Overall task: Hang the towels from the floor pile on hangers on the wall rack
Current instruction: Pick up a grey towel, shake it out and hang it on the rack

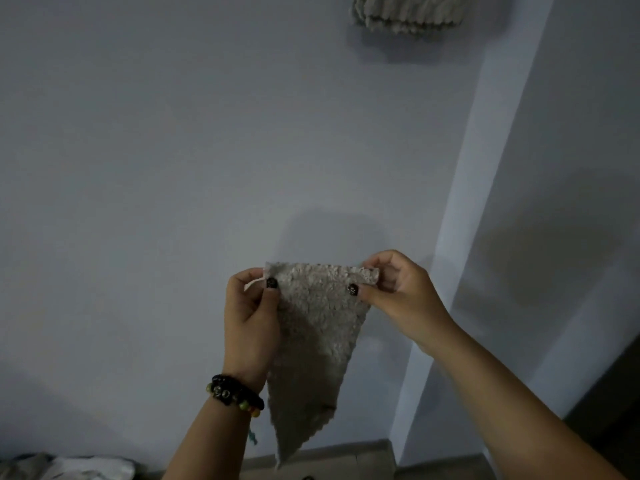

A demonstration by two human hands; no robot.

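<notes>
A small beige fluffy towel (315, 341) hangs in front of the pale wall, tapering to a point near the floor. My left hand (249, 320) pinches its top left corner, where a small white loop sticks out. My right hand (398, 296) pinches the top right corner, so the upper edge is stretched between both hands. At the top edge of the view the lower ends of several beige towels (408, 12) hang on the wall; hangers and rack are out of sight. A pile of cloth (69, 467) lies on the floor at the bottom left.
A wall corner (460, 237) projects on the right, running from top to floor. A strip of tan skirting (346, 459) runs along the wall base. A dark object (616, 393) stands at the lower right edge.
</notes>
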